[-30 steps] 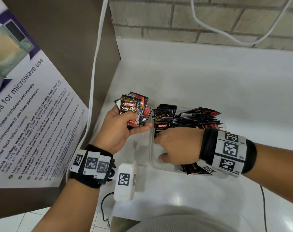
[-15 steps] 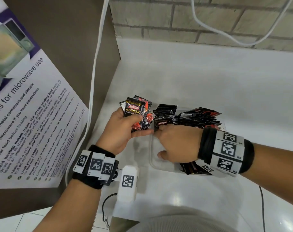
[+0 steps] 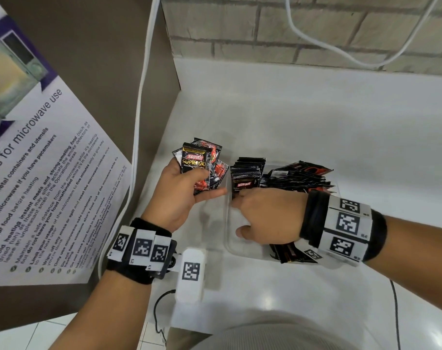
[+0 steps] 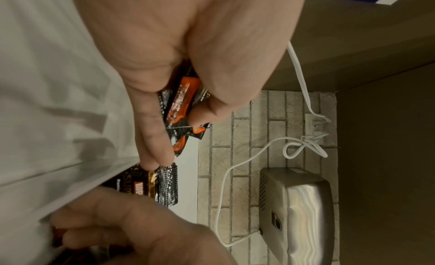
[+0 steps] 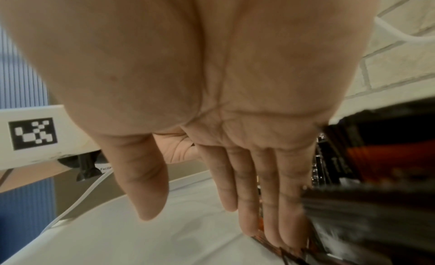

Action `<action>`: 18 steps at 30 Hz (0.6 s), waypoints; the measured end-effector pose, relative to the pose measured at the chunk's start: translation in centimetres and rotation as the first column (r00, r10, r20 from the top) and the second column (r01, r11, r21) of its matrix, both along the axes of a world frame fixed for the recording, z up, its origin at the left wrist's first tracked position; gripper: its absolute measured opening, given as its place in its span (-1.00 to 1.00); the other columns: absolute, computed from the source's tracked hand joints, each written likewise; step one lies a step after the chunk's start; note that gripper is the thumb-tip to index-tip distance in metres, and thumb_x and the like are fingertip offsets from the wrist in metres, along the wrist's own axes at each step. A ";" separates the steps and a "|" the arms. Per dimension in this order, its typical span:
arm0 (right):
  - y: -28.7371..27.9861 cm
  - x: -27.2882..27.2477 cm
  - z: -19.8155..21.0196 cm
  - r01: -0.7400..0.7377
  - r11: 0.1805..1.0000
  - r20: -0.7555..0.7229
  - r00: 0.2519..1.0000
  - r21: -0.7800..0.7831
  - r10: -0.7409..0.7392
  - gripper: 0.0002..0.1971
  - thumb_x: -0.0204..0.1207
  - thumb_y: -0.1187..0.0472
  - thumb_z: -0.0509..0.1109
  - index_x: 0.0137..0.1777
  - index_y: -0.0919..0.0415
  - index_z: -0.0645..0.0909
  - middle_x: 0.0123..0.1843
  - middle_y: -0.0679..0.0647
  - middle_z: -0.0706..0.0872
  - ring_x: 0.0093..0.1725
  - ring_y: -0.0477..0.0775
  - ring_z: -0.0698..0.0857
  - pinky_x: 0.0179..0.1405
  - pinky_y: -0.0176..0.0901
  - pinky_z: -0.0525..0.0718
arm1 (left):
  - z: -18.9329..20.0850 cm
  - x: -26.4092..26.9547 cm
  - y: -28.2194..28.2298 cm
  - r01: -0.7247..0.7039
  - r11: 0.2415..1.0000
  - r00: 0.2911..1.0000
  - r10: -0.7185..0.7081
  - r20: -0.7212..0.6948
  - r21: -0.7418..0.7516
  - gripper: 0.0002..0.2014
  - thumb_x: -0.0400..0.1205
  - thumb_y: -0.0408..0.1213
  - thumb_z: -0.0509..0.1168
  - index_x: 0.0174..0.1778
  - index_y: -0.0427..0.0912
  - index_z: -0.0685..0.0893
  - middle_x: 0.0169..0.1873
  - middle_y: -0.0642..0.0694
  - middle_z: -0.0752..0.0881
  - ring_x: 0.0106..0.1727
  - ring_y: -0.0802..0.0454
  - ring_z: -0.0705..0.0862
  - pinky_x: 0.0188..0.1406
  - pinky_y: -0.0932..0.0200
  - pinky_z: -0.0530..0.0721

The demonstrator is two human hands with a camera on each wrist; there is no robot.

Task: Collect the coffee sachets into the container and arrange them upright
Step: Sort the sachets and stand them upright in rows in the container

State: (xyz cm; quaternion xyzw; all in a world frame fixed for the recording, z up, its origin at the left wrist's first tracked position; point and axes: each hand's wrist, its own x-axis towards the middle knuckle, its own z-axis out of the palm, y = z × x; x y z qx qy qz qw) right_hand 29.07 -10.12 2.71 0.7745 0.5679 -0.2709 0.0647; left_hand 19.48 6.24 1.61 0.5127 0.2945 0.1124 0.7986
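Sachets point(image 3: 201, 165) are gripped in a fanned bunch by the left hand point(image 3: 179, 195), just left of the container point(image 3: 230, 238). Straight fingers point(image 5: 266, 194) of the right hand point(image 3: 267, 218) are pressed against upright sachets point(image 3: 246, 173) inside the container.

From my headset view, the clear plastic container point(image 3: 228, 231) has open floor at its near-left end, where my right hand point(image 3: 267, 218) sits; black coffee sachets point(image 3: 298, 180) pack its far and right side. My left hand point(image 3: 179, 198) blocks its left rim. Bare white countertop point(image 3: 315, 117) lies open beyond, up to the brick wall point(image 3: 265, 29).
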 end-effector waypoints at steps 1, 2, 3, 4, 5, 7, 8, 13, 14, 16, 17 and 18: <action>0.0 0.0 0.1 0.004 1.000 -0.006 1.000 0.001 -0.004 -0.51 0.62 -0.14 0.25 0.33 0.23 0.59 0.17 0.13 0.65 0.14 0.17 0.67 0.18 0.12 0.71 | 0.1 -0.1 0.1 -0.014 1.000 1.000 0.014 0.008 -0.018 -0.70 0.71 -0.64 0.19 0.30 -0.33 0.64 0.21 -0.41 0.78 0.24 -0.41 0.79 -0.04 -0.25 0.86; 0.0 0.0 0.1 0.006 1.000 -0.014 1.000 0.004 -0.006 -0.51 0.62 -0.14 0.26 0.34 0.23 0.59 0.18 0.13 0.66 0.15 0.18 0.67 0.19 0.12 0.70 | 0.1 -0.2 0.1 -0.026 0.999 1.000 0.027 0.017 -0.040 -0.70 0.70 -0.65 0.15 0.28 -0.37 0.63 0.19 -0.43 0.78 0.25 -0.45 0.77 -0.01 -0.30 0.85; 0.0 0.0 0.4 0.011 1.000 -0.026 1.000 0.006 -0.011 -0.52 0.63 -0.14 0.26 0.33 0.22 0.59 0.20 0.13 0.66 0.17 0.17 0.67 0.21 0.12 0.69 | 0.1 -0.4 0.2 -0.032 0.997 0.999 0.034 0.027 -0.064 -0.70 0.69 -0.66 0.11 0.25 -0.40 0.64 0.16 -0.45 0.78 0.25 -0.50 0.76 0.01 -0.34 0.84; 0.0 0.1 0.8 0.016 1.000 -0.046 0.999 0.020 -0.015 -0.54 0.64 -0.14 0.27 0.31 0.20 0.61 0.20 0.12 0.67 0.17 0.16 0.67 0.22 0.11 0.68 | 0.3 -0.5 0.2 -0.030 0.996 0.999 0.033 0.035 -0.084 -0.69 0.68 -0.65 0.09 0.24 -0.43 0.64 0.14 -0.47 0.78 0.23 -0.57 0.74 0.02 -0.36 0.84; 0.0 0.3 1.6 0.024 0.999 -0.071 0.997 0.046 -0.021 -0.58 0.64 -0.15 0.29 0.26 0.16 0.64 0.16 0.10 0.70 0.14 0.13 0.67 0.20 0.08 0.67 | 0.4 -0.7 0.2 -0.018 0.995 0.999 0.022 0.040 -0.096 -0.69 0.68 -0.64 0.07 0.25 -0.46 0.63 0.14 -0.48 0.78 0.19 -0.64 0.74 0.00 -0.34 0.85; -0.1 1.3 3.9 0.102 0.987 -0.135 0.987 0.126 -0.085 -0.71 0.64 -0.13 0.34 0.13 0.04 0.72 -0.01 -0.01 0.77 0.00 0.02 0.71 0.12 -0.01 0.68 | 0.8 -1.1 0.1 0.029 0.995 0.999 -0.025 0.047 -0.092 -0.65 0.69 -0.63 0.07 0.36 -0.46 0.59 0.16 -0.50 0.79 0.08 -0.67 0.77 -0.13 -0.20 0.88; -0.2 2.0 5.3 0.180 0.970 -0.171 0.974 0.164 -0.152 -0.76 0.64 -0.11 0.36 0.10 -0.02 0.75 -0.07 -0.09 0.79 -0.05 -0.05 0.73 0.10 -0.06 0.70 | 1.0 -1.2 0.0 0.064 0.994 0.997 -0.059 0.056 -0.085 -0.63 0.71 -0.62 0.09 0.40 -0.41 0.58 0.15 -0.48 0.80 0.06 -0.64 0.78 -0.18 -0.14 0.87; -0.5 5.0 8.3 0.472 0.773 -0.264 0.881 0.424 -0.393 -0.76 0.51 -0.22 0.48 0.03 -0.12 0.71 -0.18 -0.17 0.76 -0.18 -0.18 0.70 -0.13 -0.17 0.62 | 1.9 -1.2 -0.9 0.231 0.972 0.971 -0.228 0.076 -0.043 -0.64 0.68 -0.53 0.32 0.40 -0.24 0.63 0.16 -0.34 0.84 0.04 -0.47 0.85 -0.19 -0.05 0.86; -0.5 5.1 8.3 0.504 0.743 -0.300 0.862 0.440 -0.407 -0.71 0.46 -0.26 0.51 0.04 -0.13 0.69 -0.18 -0.16 0.76 -0.22 -0.19 0.69 -0.17 -0.20 0.60 | 2.0 -1.1 -1.2 0.250 0.967 0.966 -0.248 0.071 -0.036 -0.62 0.63 -0.50 0.38 0.38 -0.23 0.65 0.14 -0.33 0.84 0.03 -0.42 0.86 -0.20 -0.03 0.86; -0.3 4.9 7.8 0.542 0.720 -0.358 0.837 0.433 -0.415 -0.62 0.36 -0.26 0.60 0.08 -0.14 0.66 -0.16 -0.15 0.77 -0.29 -0.19 0.68 -0.21 -0.22 0.62 | 2.0 -0.9 -1.9 0.270 0.963 0.961 -0.268 0.064 -0.015 -0.53 0.51 -0.44 0.49 0.36 -0.19 0.66 0.10 -0.26 0.86 0.01 -0.30 0.88 -0.20 0.00 0.86; -0.2 4.7 7.4 0.542 0.722 -0.366 0.836 0.431 -0.409 -0.60 0.32 -0.21 0.66 0.08 -0.13 0.66 -0.17 -0.14 0.78 -0.32 -0.19 0.67 -0.23 -0.21 0.62 | 2.0 -0.8 -2.2 0.274 0.962 0.960 -0.273 0.064 -0.005 -0.49 0.47 -0.43 0.52 0.37 -0.19 0.65 0.10 -0.22 0.86 0.03 -0.24 0.88 -0.19 0.02 0.86; -0.1 4.6 7.0 0.540 0.724 -0.373 0.836 0.430 -0.402 -0.61 0.31 -0.13 0.70 0.07 -0.11 0.67 -0.19 -0.13 0.79 -0.37 -0.20 0.66 -0.26 -0.19 0.61 | 1.9 -0.7 -2.5 0.274 0.962 0.960 -0.273 0.067 -0.003 -0.45 0.46 -0.43 0.53 0.40 -0.19 0.64 0.10 -0.20 0.86 0.05 -0.21 0.88 -0.18 0.04 0.86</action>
